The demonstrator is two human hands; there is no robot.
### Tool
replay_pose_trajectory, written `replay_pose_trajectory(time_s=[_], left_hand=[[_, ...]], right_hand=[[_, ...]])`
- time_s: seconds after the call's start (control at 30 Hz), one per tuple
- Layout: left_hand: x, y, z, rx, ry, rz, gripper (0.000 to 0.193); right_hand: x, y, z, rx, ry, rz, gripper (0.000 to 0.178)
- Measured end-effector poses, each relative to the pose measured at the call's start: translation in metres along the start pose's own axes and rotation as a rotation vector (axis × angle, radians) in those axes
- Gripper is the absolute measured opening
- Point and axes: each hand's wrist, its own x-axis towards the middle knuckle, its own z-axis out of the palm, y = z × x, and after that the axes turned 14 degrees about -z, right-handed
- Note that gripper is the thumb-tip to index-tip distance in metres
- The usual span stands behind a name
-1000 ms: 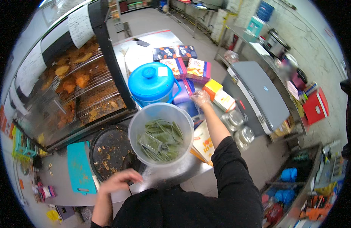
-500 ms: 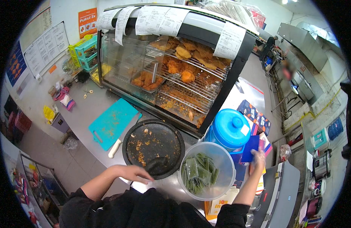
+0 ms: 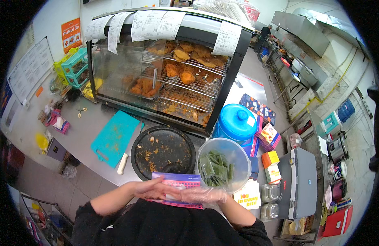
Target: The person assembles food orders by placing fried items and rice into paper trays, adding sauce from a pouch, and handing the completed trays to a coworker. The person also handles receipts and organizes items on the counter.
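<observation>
Close to my body, both hands are on a flat piece of pink and blue printed food packaging [image 3: 177, 177]; whether it is a box or a pouch I cannot tell. My left hand [image 3: 153, 190] is bare, its fingers laid straight across the packaging and holding it. A clear plastic glove covers my right hand [image 3: 201, 195], which grips the other side. Just beyond lies a round black tray [image 3: 173, 153] with brown crumbs. Right of it, a clear tub [image 3: 242, 180] holds green leaf-like pieces [image 3: 215, 167], some in clear wrapping.
A heated display case [image 3: 222, 96] with fried food stands behind. Left lie a teal cutting board [image 3: 115, 137] and a white-handled knife [image 3: 122, 164]. To the right are a blue lidded container [image 3: 237, 123], printed cartons [image 3: 271, 168], clear cups [image 3: 270, 192] and a grey case [image 3: 302, 184].
My right hand has come back from the stacked packaging at the right to the front of my body. The pink and blue packaging is now between both hands. The view has shifted rightward.
</observation>
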Motion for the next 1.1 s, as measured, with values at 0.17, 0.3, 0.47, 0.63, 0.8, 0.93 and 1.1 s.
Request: replay_pose_trajectory(time_s=[0.17, 0.3, 0.47, 0.63, 0.8, 0.93, 1.1], left_hand=[[-0.042, -0.095, -0.021, -0.417, 0.622, -0.067, 0.1], [-0.036, -0.138, -0.044, -0.619, 0.845, 0.452, 0.076], [-0.12, -0.149, -0.157, -0.748, 0.802, 0.64, 0.049], [-0.241, -0.137, -0.288, -0.466, 1.023, 1.034, 0.04], [-0.326, -0.13, -0.4, 0.22, 1.502, 0.891, 0.047], [-0.43, -0.146, -0.495, 0.354, 2.593, 0.3, 0.059], [-0.526, -0.201, -0.57, 0.515, 2.553, -0.374, 0.049]], right_hand=[[0.029, 0.034, 0.003, 0.503, 0.197, -0.213, 0.096], [0.089, 0.038, 0.033, 0.526, 0.393, -0.085, 0.094], [0.216, 0.027, 0.081, 0.282, 0.361, -0.069, 0.08], [0.355, -0.002, 0.091, 0.017, 0.203, -0.101, 0.079], [0.465, -0.018, 0.136, -0.471, 0.524, -0.397, 0.037], [0.512, -0.029, 0.148, -0.795, 0.392, -0.672, 0.017], [0.532, -0.049, 0.137, -0.968, 0.481, -0.89, 0.04]])
